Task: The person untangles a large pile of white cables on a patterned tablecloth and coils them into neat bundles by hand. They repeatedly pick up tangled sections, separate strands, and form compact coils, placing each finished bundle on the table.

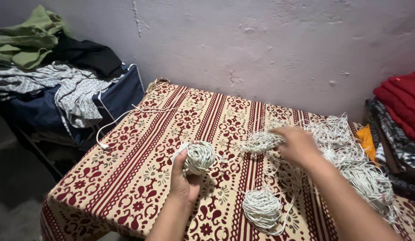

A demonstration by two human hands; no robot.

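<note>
My left hand [184, 177] grips a wound ball of white string [199, 156] above the patterned cloth. From the ball a strand runs right to a loose clump of string [260, 142], which my right hand [299, 146] pinches. Under my right forearm lies a small coiled bundle of white string [262, 208]. A large tangled heap of the same string [354, 156] spreads to the right of my right hand.
A red and cream patterned cloth [127, 178] covers the table against a pale wall. A white cable [122, 118] trails off the table's left edge. Piled clothes [46, 67] sit at left; folded red and dark fabrics [401, 116] are stacked at right.
</note>
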